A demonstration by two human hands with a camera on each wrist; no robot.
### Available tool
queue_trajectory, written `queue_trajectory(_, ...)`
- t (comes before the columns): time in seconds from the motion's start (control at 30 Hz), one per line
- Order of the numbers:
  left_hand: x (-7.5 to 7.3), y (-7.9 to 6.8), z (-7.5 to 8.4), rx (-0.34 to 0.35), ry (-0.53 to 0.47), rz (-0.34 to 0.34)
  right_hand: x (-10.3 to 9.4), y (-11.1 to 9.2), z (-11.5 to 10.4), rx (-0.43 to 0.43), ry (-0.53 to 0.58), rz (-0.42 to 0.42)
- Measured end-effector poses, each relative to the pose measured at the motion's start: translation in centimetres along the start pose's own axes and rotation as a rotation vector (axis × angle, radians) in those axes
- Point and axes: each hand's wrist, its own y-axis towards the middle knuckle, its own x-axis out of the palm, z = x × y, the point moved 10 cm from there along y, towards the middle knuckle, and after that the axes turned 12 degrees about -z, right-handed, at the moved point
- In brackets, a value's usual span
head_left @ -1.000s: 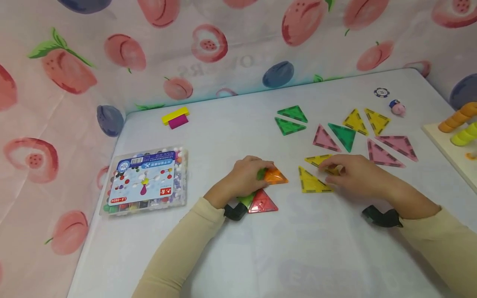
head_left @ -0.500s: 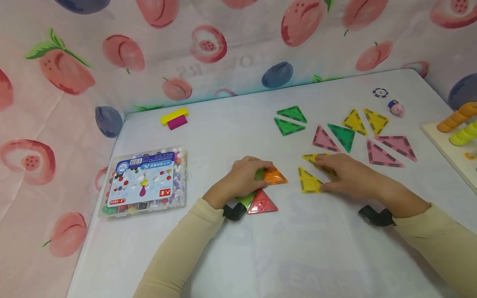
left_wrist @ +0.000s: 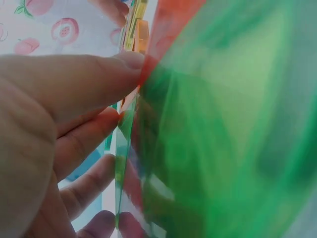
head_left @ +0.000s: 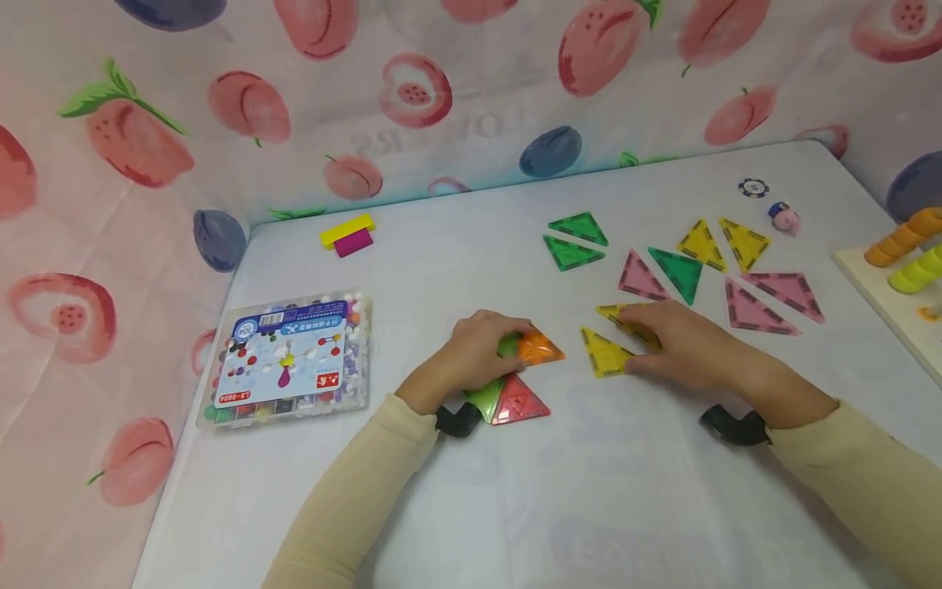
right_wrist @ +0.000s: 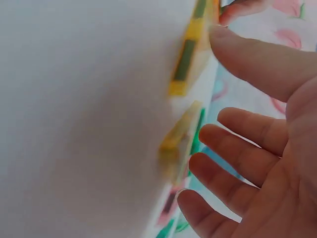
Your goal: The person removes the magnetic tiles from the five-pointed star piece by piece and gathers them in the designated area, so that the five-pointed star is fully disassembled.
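Note:
My left hand (head_left: 474,352) curls over a cluster of translucent magnetic tiles and grips it, thumb and fingers at the edges. An orange triangle tile (head_left: 542,349) shows past its fingertips, a red triangle tile (head_left: 519,402) and a light green tile (head_left: 484,401) below. The left wrist view has its thumb (left_wrist: 99,82) against the tiles' edge. With extended fingers, my right hand (head_left: 692,352) touches two yellow triangle tiles: the thumb (right_wrist: 262,64) on the near one (head_left: 605,356), fingers over the far one (head_left: 614,313), a narrow gap between the tiles.
Green triangle tiles (head_left: 574,252), pink triangle tiles (head_left: 754,309) and yellow triangle tiles (head_left: 745,244) lie beyond the right hand. A bead case (head_left: 287,356) is at left, yellow and purple blocks (head_left: 347,231) behind it. A bead counter board (head_left: 894,307) stands at right.
The right hand has spread from above the yellow tiles onto both of them. The near yellow tile has slid slightly left, toward the orange tile. The left hand stays over its cluster.

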Motion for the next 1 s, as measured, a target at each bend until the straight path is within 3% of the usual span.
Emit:
queue_trajectory(0.23, -0.1, -2.4, -2.7, -0.071, -0.048, 0.062, 0.4, 2.2, -4.8, -0.102, -0.029, -0.026)
queue_trajectory(0.47, 0.0, -4.1, -4.3, -0.106, -0.119, 0.106, 2.8, 4.2, -9.0, -0.173, -0.058, -0.115)
queue_trajectory(0.57, 0.1, -4.2, -4.4, -0.107, -0.143, 0.116, 3.3, 4.7, -9.3, -0.159, -0.002, -0.123)
queue_trajectory(0.77, -0.2, -4.5, -4.7, -0.13, -0.134, 0.13, 2.7, 6.2, -9.8, -0.134, 0.204, -0.053)
queue_trajectory(1.0, -0.3, -4.8, -4.9, -0.119, -0.146, 0.132, 1.0, 8.6, -6.8, 0.021, 0.172, -0.017)
